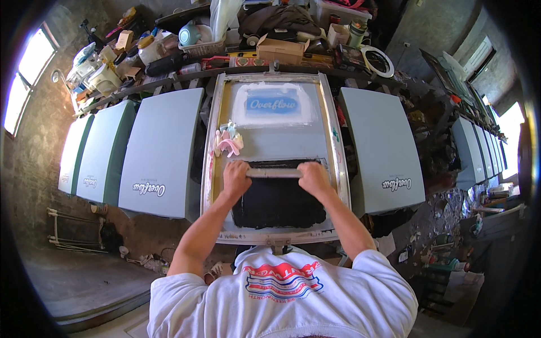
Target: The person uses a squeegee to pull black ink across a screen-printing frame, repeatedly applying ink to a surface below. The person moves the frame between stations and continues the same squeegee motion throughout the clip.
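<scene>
A screen-printing frame (337, 163) lies in front of me with its mesh facing up. Across the mesh runs a squeegee (274, 173), level from side to side. My left hand (236, 179) is closed round its left end and my right hand (314, 178) round its right end. Black ink (279, 204) covers the mesh on my side of the squeegee, with a thin dark band beyond it. The squeegee's blade edge is hidden. A blue and white patch (274, 105) fills the far part of the mesh. Crumpled pink and white scraps (230, 141) lie at the frame's left side.
Grey-blue printing boards flank the frame, one to the left (163, 146) and one to the right (383, 146), with several more farther out. Behind the frame, a crowded shelf holds a cardboard box (282, 49), a basket (202, 48) and a ring light (378, 62).
</scene>
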Demonstrator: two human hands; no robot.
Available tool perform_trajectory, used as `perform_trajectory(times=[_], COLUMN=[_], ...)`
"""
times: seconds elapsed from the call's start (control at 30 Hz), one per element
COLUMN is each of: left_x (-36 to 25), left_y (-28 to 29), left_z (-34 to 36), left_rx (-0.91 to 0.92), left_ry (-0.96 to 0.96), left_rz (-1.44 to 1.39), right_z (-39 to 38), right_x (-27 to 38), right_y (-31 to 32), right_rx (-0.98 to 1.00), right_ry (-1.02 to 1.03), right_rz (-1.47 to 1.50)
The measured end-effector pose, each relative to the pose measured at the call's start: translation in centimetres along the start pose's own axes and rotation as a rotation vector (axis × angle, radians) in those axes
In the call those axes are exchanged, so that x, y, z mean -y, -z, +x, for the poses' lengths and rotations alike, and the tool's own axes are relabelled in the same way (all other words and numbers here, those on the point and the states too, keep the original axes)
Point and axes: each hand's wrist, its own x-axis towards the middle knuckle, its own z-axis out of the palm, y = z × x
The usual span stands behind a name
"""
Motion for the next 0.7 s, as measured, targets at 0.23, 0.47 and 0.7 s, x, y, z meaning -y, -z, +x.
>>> perform_trajectory(times=[0.23, 0.47, 0.7], left_x=[-4.6, 1.2, -2.0], left_y=[5.3, 1.0, 2.9], left_z=[-9.4, 0.5, -7.8], left_rx=[0.128, -0.047, -0.093], left_ry=[-0.018, -0.060, -0.112], left_rz=[-0.059, 0.029, -0.014], right_z=[-8.5, 2.4, -6.2], right_x=[3.2, -0.5, 2.4], right_y=[1.3, -0.4, -0.5], right_rx=[0.256, -0.050, 0.078], right_ry=[0.056, 0.116, 0.122], right_rz=[0.119, 0.090, -0.022])
